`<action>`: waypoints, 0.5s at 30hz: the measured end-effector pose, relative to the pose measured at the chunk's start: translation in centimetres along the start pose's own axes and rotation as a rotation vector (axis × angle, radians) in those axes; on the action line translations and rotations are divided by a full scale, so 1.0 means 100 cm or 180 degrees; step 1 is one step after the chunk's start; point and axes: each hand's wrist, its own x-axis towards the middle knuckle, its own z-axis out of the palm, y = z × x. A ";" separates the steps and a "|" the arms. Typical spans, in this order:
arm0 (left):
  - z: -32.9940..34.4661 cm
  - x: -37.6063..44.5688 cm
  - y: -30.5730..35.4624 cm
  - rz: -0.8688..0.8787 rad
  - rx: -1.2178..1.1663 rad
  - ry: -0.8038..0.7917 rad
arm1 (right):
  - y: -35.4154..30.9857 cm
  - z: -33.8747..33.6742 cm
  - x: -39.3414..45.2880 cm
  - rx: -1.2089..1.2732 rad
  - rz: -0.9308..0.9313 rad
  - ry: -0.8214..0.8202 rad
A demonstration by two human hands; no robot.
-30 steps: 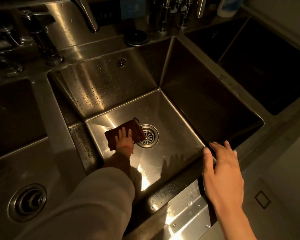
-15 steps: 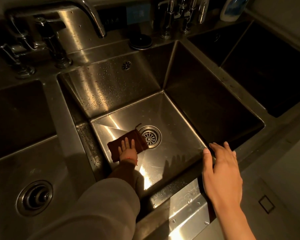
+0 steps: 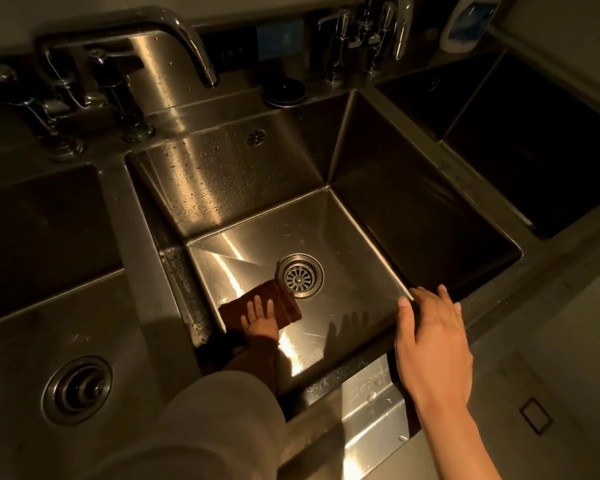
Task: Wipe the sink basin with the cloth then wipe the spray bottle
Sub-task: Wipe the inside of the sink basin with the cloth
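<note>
The deep steel sink basin (image 3: 354, 244) fills the middle of the view, with a round drain (image 3: 300, 276) in its floor. A dark brown cloth (image 3: 284, 301) lies flat on the basin floor just left of the drain. My left hand (image 3: 258, 317) presses down on the cloth with straight, spread fingers. My right hand (image 3: 430, 341) rests on the basin's front right rim, fingers relaxed, holding nothing. A white and blue bottle (image 3: 466, 24) stands at the far back right; its top is cut off by the frame edge.
A curved faucet (image 3: 187, 39) arches over the back ledge, with taps (image 3: 59, 98) to its left and more fittings (image 3: 368, 32) at the back right. A shallower basin with a drain (image 3: 78, 389) lies left; a dark basin (image 3: 541, 133) lies right.
My left hand has slid the cloth toward me along the basin floor, from beside the drain to the near left area. My right hand stays on the rim.
</note>
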 end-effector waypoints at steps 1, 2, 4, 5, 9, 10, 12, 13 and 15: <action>0.001 -0.001 0.000 -0.0001 -0.0013 -0.0005 | 0.000 0.000 0.000 0.0003 -0.0005 -0.0004; 0.002 -0.001 0.000 0.0006 -0.0013 0.0000 | 0.000 -0.001 0.000 0.0006 -0.0004 -0.0007; 0.003 -0.002 -0.001 0.0032 0.0027 0.0030 | 0.001 -0.001 -0.001 0.0001 -0.0014 -0.0004; 0.004 -0.002 -0.003 0.0041 0.0055 0.0068 | 0.001 0.000 -0.001 0.0000 -0.0018 -0.0007; 0.004 -0.003 -0.005 0.0097 0.0225 0.0142 | 0.000 0.000 0.000 0.0024 -0.0025 -0.0018; 0.004 -0.005 -0.005 0.0119 0.0284 0.0127 | 0.001 0.000 0.001 0.0021 -0.0022 -0.0026; 0.005 -0.006 -0.005 0.0158 0.0398 0.0149 | 0.002 -0.001 0.001 0.0029 -0.0015 -0.0040; 0.004 -0.006 -0.007 0.0176 0.0465 0.0167 | 0.002 -0.001 0.001 0.0039 -0.0013 -0.0030; 0.003 -0.007 -0.009 0.0233 0.0557 0.0218 | 0.001 -0.002 0.000 0.0040 -0.0023 -0.0011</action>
